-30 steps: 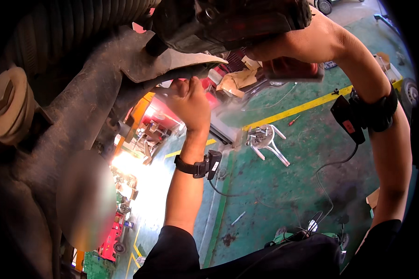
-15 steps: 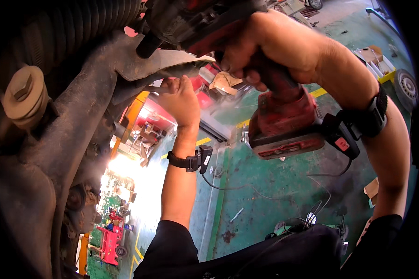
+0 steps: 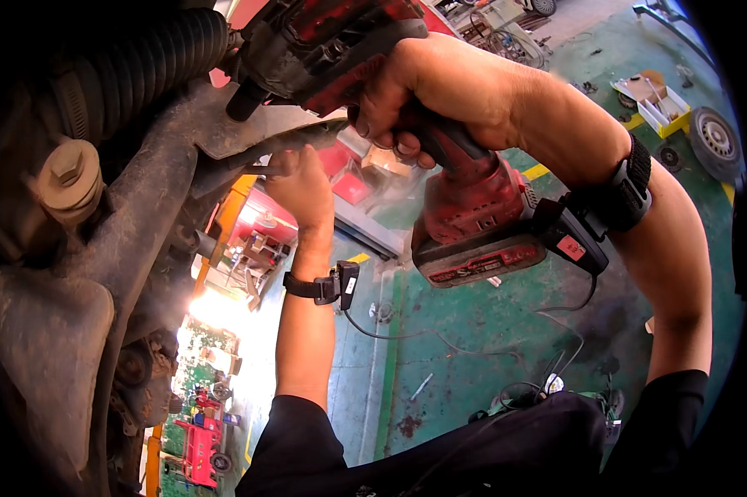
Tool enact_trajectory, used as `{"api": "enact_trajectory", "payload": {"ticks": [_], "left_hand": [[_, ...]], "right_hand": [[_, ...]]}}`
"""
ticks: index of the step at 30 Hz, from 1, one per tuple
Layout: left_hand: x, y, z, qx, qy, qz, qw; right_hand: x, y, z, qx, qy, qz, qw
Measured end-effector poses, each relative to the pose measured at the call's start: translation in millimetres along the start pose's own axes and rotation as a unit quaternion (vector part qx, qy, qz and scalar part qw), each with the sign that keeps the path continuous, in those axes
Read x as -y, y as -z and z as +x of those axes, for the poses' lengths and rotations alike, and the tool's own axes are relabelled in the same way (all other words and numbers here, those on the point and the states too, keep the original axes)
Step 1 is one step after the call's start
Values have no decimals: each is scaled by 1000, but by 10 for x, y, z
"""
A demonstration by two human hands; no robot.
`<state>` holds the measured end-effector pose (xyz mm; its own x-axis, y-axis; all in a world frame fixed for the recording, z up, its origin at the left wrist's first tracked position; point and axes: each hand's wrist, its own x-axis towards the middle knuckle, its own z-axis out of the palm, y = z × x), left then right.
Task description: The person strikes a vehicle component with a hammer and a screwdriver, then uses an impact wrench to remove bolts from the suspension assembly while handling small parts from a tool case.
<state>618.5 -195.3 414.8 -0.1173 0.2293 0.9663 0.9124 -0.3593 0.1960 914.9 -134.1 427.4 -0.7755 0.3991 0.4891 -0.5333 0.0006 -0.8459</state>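
Observation:
My right hand [image 3: 427,91] grips a worn red and black cordless impact wrench [image 3: 481,207] by its handle, with the fingers near the trigger. The tool's dark socket [image 3: 245,100] points down at the upper end of a dusty metal suspension arm [image 3: 154,178]; whether it sits on a fastener is hidden. Lower and a little to the right, my left hand [image 3: 301,190] is closed around a thin metal bar [image 3: 261,170] that looks like a wrench handle. The bar's far end disappears beneath the arm's bracket. Each wrist wears a black strap with a small cabled box.
A ribbed black rubber boot [image 3: 158,62] and a large bolt with washer [image 3: 69,172] are at the left. Cables [image 3: 439,333] hang from the wrist boxes. On the green floor stand a wheel [image 3: 715,142], an open box [image 3: 655,103] and a red wheeled unit [image 3: 201,447].
The view has shifted, so both arms and the impact wrench appear farther left. Both hands keep their holds, and the socket stays at about the same spot on the suspension arm.

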Motion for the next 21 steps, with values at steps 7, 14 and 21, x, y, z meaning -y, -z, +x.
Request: {"api": "enact_trajectory", "payload": {"ticks": [7,14,21], "left_hand": [[-50,18,-3,4,22,-14,1000],[88,57,22,-2,-6,74,997],[18,13,20,11,28,-18,999]], "right_hand": [[-2,62,41,21,-12,41,999],[-46,103,10,52,-46,82,994],[5,79,-7,-1,-10,20,1000]]}}
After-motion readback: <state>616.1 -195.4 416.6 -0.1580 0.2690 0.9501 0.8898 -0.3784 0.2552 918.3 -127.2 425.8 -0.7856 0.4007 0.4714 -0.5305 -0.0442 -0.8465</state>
